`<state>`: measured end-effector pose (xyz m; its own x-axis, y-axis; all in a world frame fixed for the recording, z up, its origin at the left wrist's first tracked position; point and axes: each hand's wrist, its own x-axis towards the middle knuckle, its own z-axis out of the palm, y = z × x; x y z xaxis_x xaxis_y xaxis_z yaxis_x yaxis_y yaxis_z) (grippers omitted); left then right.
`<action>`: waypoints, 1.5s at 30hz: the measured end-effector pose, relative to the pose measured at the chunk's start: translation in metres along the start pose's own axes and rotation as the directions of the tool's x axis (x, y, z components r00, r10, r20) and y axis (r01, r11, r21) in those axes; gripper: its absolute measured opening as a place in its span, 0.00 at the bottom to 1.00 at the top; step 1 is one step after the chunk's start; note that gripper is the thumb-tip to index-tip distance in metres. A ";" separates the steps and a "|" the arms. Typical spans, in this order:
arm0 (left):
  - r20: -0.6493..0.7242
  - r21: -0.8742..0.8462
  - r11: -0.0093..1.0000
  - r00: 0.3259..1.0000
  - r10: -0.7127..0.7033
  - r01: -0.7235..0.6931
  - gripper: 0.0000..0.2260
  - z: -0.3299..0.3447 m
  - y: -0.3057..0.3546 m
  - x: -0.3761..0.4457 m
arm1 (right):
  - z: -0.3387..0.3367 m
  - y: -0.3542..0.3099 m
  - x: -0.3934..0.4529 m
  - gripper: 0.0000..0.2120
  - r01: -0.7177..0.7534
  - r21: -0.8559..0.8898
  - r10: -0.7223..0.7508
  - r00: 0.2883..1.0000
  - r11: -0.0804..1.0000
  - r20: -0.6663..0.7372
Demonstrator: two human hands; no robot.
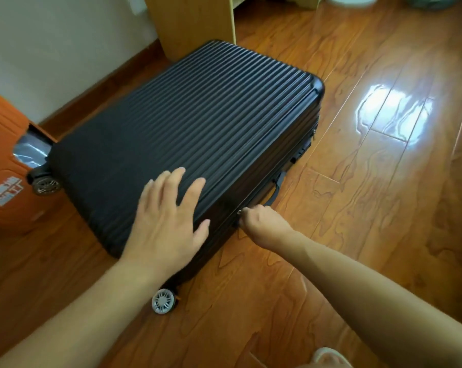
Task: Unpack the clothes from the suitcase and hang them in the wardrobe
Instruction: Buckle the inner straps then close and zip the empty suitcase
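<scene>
Head view. Fingers point(180, 179) of the left hand point(168, 221) are spread and laid flat on the ribbed lid of the black suitcase point(198, 123), thumb set apart toward the near edge. Fingers of the right hand point(261, 221) are curled and pinched on a small metal zipper pull point(239, 211) at the suitcase's side seam, just below the side handle point(276, 187).

The suitcase is laid flat on the wooden floor point(370, 208), lid shut; contents are hidden, no clothes are seen. Two wheels are noted: one pale grey wheel point(164, 301) at the near corner, one darker wheel point(45, 184) at the left corner. The left corner is set just beside an orange case point(4, 160). The far corner is placed near a light wooden cabinet point(192, 22).

Both forearms are extended from the bottom of the view, bare. The left wrist is held straight, palm down. The right wrist is bent inward toward the seam.
</scene>
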<state>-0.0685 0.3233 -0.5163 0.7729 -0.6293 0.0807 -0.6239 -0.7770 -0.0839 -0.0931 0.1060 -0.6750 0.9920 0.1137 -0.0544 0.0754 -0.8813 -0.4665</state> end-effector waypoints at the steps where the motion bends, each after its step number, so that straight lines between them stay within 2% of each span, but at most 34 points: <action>1: 0.067 0.028 0.999 0.997 -0.034 0.032 0.40 0.004 0.007 0.023 | 0.002 0.003 0.000 0.10 0.027 -0.088 -0.027 1.000 0.996 0.001; 4: 0.222 0.104 0.991 0.969 -0.109 0.088 0.49 0.026 0.012 0.064 | 0.000 0.022 -0.006 0.08 0.053 -0.236 -0.063 0.997 0.970 -0.035; 6: 0.250 0.100 0.989 0.959 -0.132 0.110 0.50 0.036 0.010 0.063 | -0.017 0.054 -0.002 0.08 -0.079 -0.205 0.056 0.992 0.976 -0.114; 8: 0.198 0.113 0.988 0.972 -0.125 0.104 0.49 0.040 0.007 0.055 | -0.036 0.084 0.007 0.07 -0.218 -0.177 0.181 0.962 0.960 -0.205; 9: 0.169 0.120 0.988 0.978 -0.121 0.101 0.49 0.041 0.007 0.053 | -0.041 0.093 0.010 0.07 -0.242 -0.198 0.197 0.955 0.950 -0.221; 13: 0.111 0.145 0.982 0.984 -0.138 0.121 0.48 0.039 0.015 0.052 | -0.050 0.098 0.015 0.08 -0.247 -0.207 0.200 0.955 0.947 -0.221; 17: 0.101 0.201 0.971 0.983 -0.152 0.130 0.48 0.032 0.017 0.058 | -0.049 0.094 0.025 0.11 -0.249 -0.289 0.176 0.951 0.924 -0.255; 19: 0.111 0.217 0.968 0.982 -0.150 0.123 0.48 0.032 0.015 0.061 | -0.048 0.100 0.020 0.12 -0.304 -0.277 0.224 0.932 0.912 -0.286; 23: 0.116 0.228 0.965 0.981 -0.158 0.129 0.48 0.041 0.018 0.057 | -0.066 0.130 0.013 0.07 -0.439 -0.313 0.346 0.885 0.842 -0.310; 26: 0.112 0.236 0.965 0.984 -0.141 0.111 0.47 0.041 0.017 0.054 | -0.091 0.155 0.033 0.10 -0.510 -0.248 0.411 0.838 0.823 -0.359; 28: 0.111 0.241 0.965 0.985 -0.135 0.105 0.47 0.039 0.015 0.055 | -0.096 0.163 0.038 0.10 -0.506 -0.220 0.419 0.840 0.834 -0.345; 29: 0.108 0.234 0.966 0.985 -0.135 0.107 0.47 0.039 0.015 0.055 | -0.092 0.164 0.036 0.08 -0.527 -0.134 0.460 0.820 0.839 -0.341; 30: 0.109 0.226 0.968 0.985 -0.137 0.110 0.47 0.039 0.015 0.055 | -0.083 0.163 0.032 0.08 -0.576 0.045 0.557 0.764 0.816 -0.326; 31: 0.111 0.222 0.968 0.984 -0.142 0.114 0.47 0.040 0.016 0.055 | -0.071 0.159 0.028 0.11 -0.624 0.299 0.690 0.683 0.722 -0.241; 32: 0.109 0.220 0.968 0.983 -0.148 0.122 0.47 0.041 0.017 0.054 | -0.058 0.153 0.022 0.16 -0.641 0.538 0.785 0.617 0.547 -0.063; 33: 0.102 0.217 0.967 0.983 -0.154 0.129 0.47 0.042 0.018 0.053 | -0.047 0.142 0.019 0.20 -0.631 0.693 0.782 0.603 0.348 0.156; 34: 0.094 0.214 0.967 0.983 -0.159 0.136 0.47 0.042 0.018 0.053 | -0.036 0.130 0.017 0.21 -0.619 0.763 0.696 0.631 0.185 0.343; 35: 0.088 0.211 0.968 0.983 -0.160 0.139 0.47 0.043 0.019 0.053 | -0.029 0.118 0.017 0.19 -0.588 0.807 0.590 0.669 0.048 0.452; 36: 0.086 0.206 0.969 0.983 -0.160 0.139 0.47 0.044 0.019 0.054 | -0.024 0.107 0.018 0.18 -0.533 0.843 0.525 0.699 -0.073 0.486; 38: 0.095 0.190 0.971 0.982 -0.165 0.144 0.47 0.045 0.019 0.052 | -0.020 0.085 0.023 0.17 -0.408 0.870 0.492 0.718 -0.277 0.493; 39: 0.100 0.183 0.971 0.980 -0.172 0.152 0.47 0.043 0.019 0.048 | -0.020 0.075 0.024 0.16 -0.383 0.866 0.493 0.713 -0.320 0.498; 41: 0.078 0.158 0.971 0.978 -0.194 0.180 0.46 0.034 0.020 0.039 | -0.030 0.059 0.024 0.16 -0.396 0.865 0.508 0.700 -0.308 0.501; 43: -0.029 0.113 0.974 0.980 -0.196 0.198 0.42 0.017 0.018 0.026 | -0.055 0.034 0.014 0.16 -0.437 0.863 0.512 0.697 -0.253 0.503; 45: -0.192 0.074 0.987 0.974 -0.124 0.141 0.32 -0.002 0.016 0.013 | -0.086 0.002 0.004 0.15 -0.394 0.878 0.475 0.739 -0.272 0.478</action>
<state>-0.0684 0.3025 -0.5142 0.8079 -0.5189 0.2793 -0.4989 -0.8545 -0.1446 -0.0798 0.0653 -0.5999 0.7202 -0.1153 -0.6841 -0.4996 0.5980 -0.6268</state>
